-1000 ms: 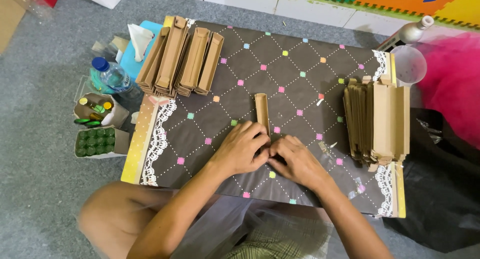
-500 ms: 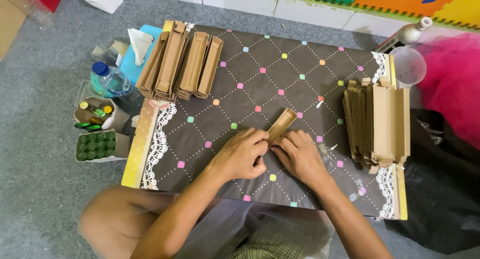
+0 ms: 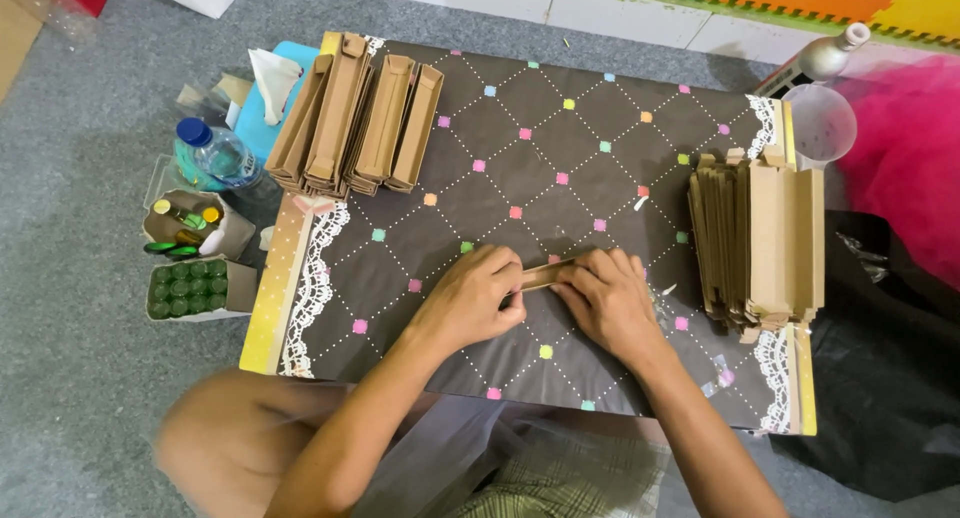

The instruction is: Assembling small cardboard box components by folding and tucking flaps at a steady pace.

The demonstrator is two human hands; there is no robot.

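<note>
**Head view: one cardboard piece pressed between two hands**

One narrow brown cardboard piece (image 3: 547, 272) is held flat near the middle of the worktop (image 3: 560, 128), which is covered by a dark cloth with coloured squares. The left hand (image 3: 475, 300) is closed on its left end, and the right hand (image 3: 608, 300) is clamped over its right end. Four folded cardboard boxes (image 3: 358, 118) are laid side by side at the far left corner. One stack of flat cardboard blanks (image 3: 760, 238) is seen at the right edge; its count cannot be told. One plastic bottle (image 3: 215, 156) stands on the floor.
</note>
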